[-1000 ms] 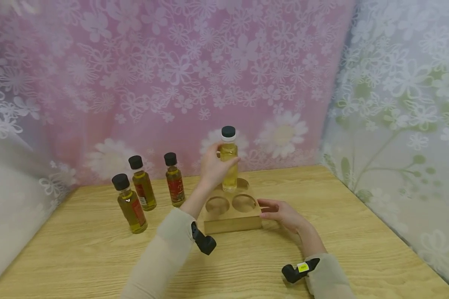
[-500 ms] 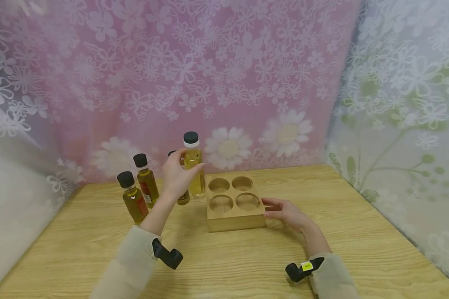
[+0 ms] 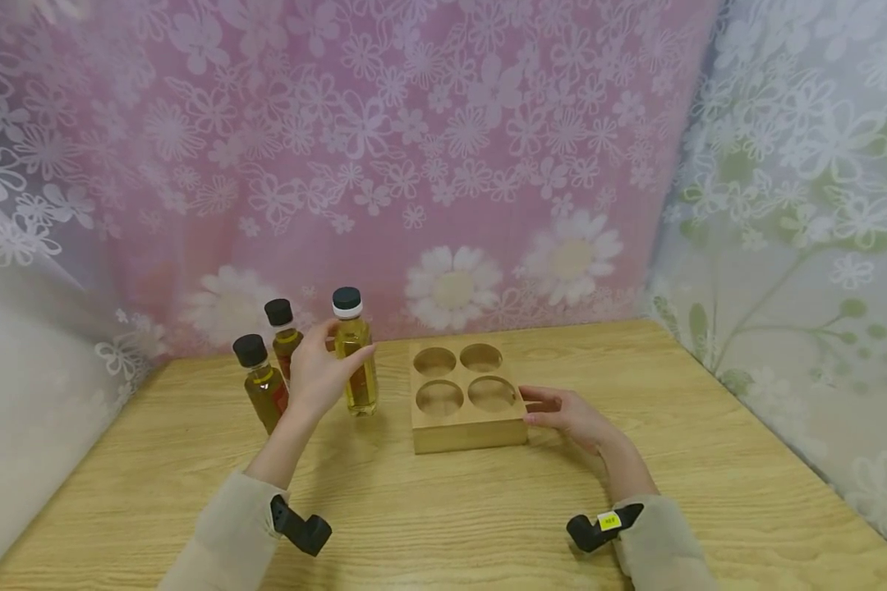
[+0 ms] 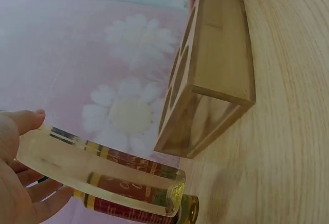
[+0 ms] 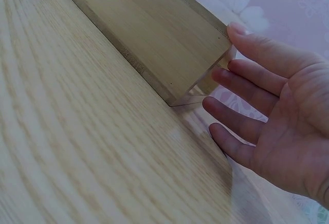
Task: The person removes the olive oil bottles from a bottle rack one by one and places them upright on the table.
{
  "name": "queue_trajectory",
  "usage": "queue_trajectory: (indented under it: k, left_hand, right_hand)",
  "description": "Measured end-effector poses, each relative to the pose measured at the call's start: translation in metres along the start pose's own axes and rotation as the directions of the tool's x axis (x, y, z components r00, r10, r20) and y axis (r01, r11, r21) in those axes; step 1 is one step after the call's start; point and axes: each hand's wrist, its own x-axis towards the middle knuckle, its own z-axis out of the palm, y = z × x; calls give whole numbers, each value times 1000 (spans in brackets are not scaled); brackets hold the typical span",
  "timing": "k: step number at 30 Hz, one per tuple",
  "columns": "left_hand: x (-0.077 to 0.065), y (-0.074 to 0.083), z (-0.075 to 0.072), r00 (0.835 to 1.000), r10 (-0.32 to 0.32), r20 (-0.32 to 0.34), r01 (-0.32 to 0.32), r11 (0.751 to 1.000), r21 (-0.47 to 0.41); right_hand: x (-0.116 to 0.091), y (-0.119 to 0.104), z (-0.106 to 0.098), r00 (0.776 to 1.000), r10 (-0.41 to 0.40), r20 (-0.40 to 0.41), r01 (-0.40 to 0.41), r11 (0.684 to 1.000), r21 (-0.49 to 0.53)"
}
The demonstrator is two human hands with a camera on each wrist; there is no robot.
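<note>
In the head view my left hand [image 3: 319,371] grips a clear, square-sided oil bottle [image 3: 362,392] of pale yellow oil, with a dark cap and white collar, between thumb and fingers. The left wrist view shows the oil bottle [image 4: 97,163] with a red-labelled bottle [image 4: 193,209] behind it; the head view mostly hides that one. My right hand [image 3: 572,420] has its fingertips at the right side of a wooden bottle holder [image 3: 469,435] with round holes. Seen from the right wrist, the thumb touches the holder's corner and the relaxed fingers lie at its open end.
Two black-capped bottles with red labels, a front one [image 3: 262,394] and one behind it [image 3: 284,338], stand left of my left hand, partly covered by it. A pink floral curtain [image 3: 384,164] hangs along the back edge of the wooden table [image 3: 443,517].
My left hand has carried the oil bottle from above the holder leftward and down, in front of the red-labelled bottle. The right hand stays beside the holder.
</note>
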Motion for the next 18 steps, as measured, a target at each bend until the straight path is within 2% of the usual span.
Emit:
queue_trajectory:
  k: [11,18]
  left_hand:
    - [-9,-19,-5,999,-31,27,31,999,25]
    - [-13,-28,-6,998,-51,40,49,998,44]
  right_hand:
    - [0,-2,0,1000,5,-16,-5,1000,-1]
    - [0,-1,0,1000,-1,1,1,1000,8]
